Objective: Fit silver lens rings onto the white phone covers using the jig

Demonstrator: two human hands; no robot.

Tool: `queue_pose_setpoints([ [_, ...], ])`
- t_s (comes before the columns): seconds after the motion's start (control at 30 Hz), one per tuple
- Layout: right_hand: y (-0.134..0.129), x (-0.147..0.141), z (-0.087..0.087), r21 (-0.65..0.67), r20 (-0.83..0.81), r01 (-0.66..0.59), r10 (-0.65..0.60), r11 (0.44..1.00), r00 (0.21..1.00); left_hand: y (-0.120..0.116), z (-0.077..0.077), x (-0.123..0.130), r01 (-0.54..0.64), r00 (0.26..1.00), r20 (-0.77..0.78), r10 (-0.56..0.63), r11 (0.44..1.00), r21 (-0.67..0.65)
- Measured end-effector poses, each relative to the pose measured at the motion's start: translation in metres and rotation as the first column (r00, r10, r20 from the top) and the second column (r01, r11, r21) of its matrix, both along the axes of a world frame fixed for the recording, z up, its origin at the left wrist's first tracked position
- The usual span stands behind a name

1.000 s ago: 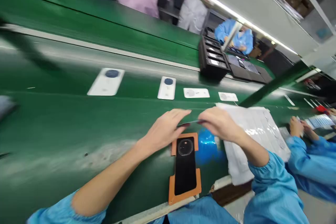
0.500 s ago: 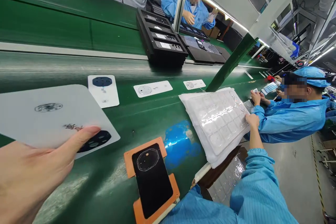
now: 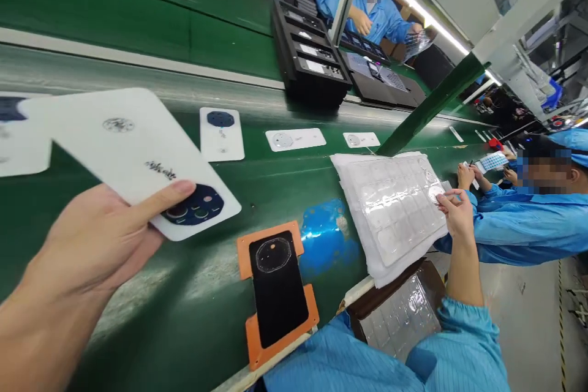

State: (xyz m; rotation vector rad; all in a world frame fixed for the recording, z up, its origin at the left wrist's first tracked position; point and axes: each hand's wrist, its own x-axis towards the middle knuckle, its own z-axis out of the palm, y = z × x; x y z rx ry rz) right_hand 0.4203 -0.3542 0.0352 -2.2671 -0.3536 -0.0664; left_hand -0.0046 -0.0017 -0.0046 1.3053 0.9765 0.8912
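Observation:
My left hand (image 3: 98, 236) grips a white phone back cover (image 3: 138, 128) with a dark camera area at its near corner, thumb on top. At the tray's far right corner, my right hand (image 3: 459, 214) pinches a small round clear-and-white piece (image 3: 435, 195) between thumb and fingertips. Beneath it lies a clear plastic tray (image 3: 390, 202) with rows of round pockets, resting on white sheets. Between my hands, an orange fixture (image 3: 255, 343) holds a black phone-shaped plate (image 3: 278, 294) with an octagon outline.
More white covers lie on the green belt (image 3: 184, 282): one (image 3: 223, 138) past my left hand, another (image 3: 22, 141) at the left edge. A black tray stack (image 3: 312, 67) stands behind. A green post (image 3: 432, 104) rises beyond the clear tray. A co-worker (image 3: 542, 220) sits right.
The view has swung, so the scene sits further right. My right hand's fingers, earlier at the tray's edge, now pinch a round piece. My left hand keeps its grip on the cover.

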Motion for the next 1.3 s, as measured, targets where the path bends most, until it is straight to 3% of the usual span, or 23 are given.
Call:
queue_pose_setpoints([
  [0.07, 0.018, -0.041, -0.004, 0.115, -0.066, -0.188, 0.196, 0.975, 0.978, -0.006, 0.009, 0.001, -0.018, 0.982, 0.181, 0.047, 0.987, -0.161],
  [0.1, 0.029, -0.064, -0.007, 0.191, -0.115, -0.299, 0.324, 0.935, 0.939, -0.008, 0.011, 0.002, -0.038, 0.963, 0.254, 0.086, 0.981, -0.19],
  [0.2, 0.065, -0.135, -0.018, 0.329, -0.29, -0.54, 0.627, 0.775, 0.723, -0.008, 0.009, 0.004, -0.002, 0.908, 0.413, 0.078, 0.983, -0.182],
  [0.3, 0.104, -0.194, -0.031, 0.347, -0.478, -0.671, 0.739, 0.655, 0.475, -0.002, 0.001, 0.002, 0.039, 0.892, 0.451, 0.047, 0.983, -0.179],
  [0.37, 0.129, -0.22, -0.042, 0.328, -0.548, -0.709, 0.737, 0.624, 0.395, 0.001, -0.002, -0.001, 0.063, 0.894, 0.449, 0.016, 0.985, -0.161],
  [0.47, 0.161, -0.238, -0.059, 0.215, -0.554, -0.753, 0.713, 0.622, 0.431, 0.002, 0.001, -0.004, 0.072, 0.899, 0.438, -0.021, 0.992, -0.101],
  [0.57, 0.182, -0.238, -0.074, 0.106, -0.552, -0.806, 0.708, 0.583, 0.44, 0.0, 0.004, -0.006, 0.065, 0.903, 0.428, -0.042, 0.997, -0.039],
  [0.77, 0.19, -0.237, -0.088, -0.065, -0.396, -0.846, 0.765, 0.529, 0.508, -0.001, 0.004, -0.009, 0.03, 0.899, 0.436, -0.034, 0.999, 0.017],
  [0.93, 0.179, -0.242, -0.071, -0.122, -0.282, -0.852, 0.805, 0.509, 0.521, -0.001, 0.002, -0.003, -0.014, 0.872, 0.49, 0.021, 1.0, -0.019],
  [1.07, 0.175, -0.252, -0.045, 0.019, -0.177, -0.831, 0.82, 0.555, 0.544, -0.011, -0.005, 0.009, -0.013, 0.88, 0.474, 0.038, 0.998, -0.055],
  [1.17, 0.184, -0.266, -0.031, 0.134, 0.001, -0.805, 0.812, 0.579, 0.584, -0.025, -0.01, 0.017, 0.059, 0.936, 0.349, -0.05, 0.998, -0.014],
  [1.3, 0.204, -0.278, -0.023, 0.144, 0.251, -0.779, 0.739, 0.611, 0.626, -0.044, -0.009, 0.021, 0.175, 0.945, 0.265, -0.191, 0.981, 0.083],
])
